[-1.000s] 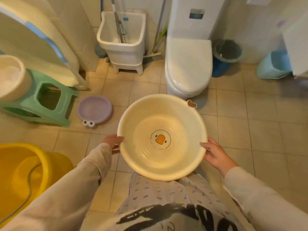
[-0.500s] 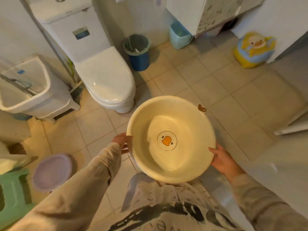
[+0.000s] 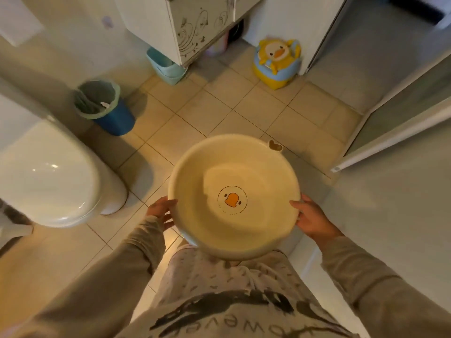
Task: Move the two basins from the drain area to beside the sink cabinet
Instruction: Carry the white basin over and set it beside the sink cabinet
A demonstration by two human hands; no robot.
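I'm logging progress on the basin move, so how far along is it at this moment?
Nothing is set down beside the sink cabinet yet. In hand: the cream duck basin, held off the floor at its rim by the left hand and right hand, facing the cabinet. Left: placing it there, then the second basin, which is out of view.

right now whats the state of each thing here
basin: empty, upright, held off the floor
left hand: gripping the basin rim
right hand: gripping the basin rim
toilet: lid shut
blue bin: open, lined
cabinet: door shut
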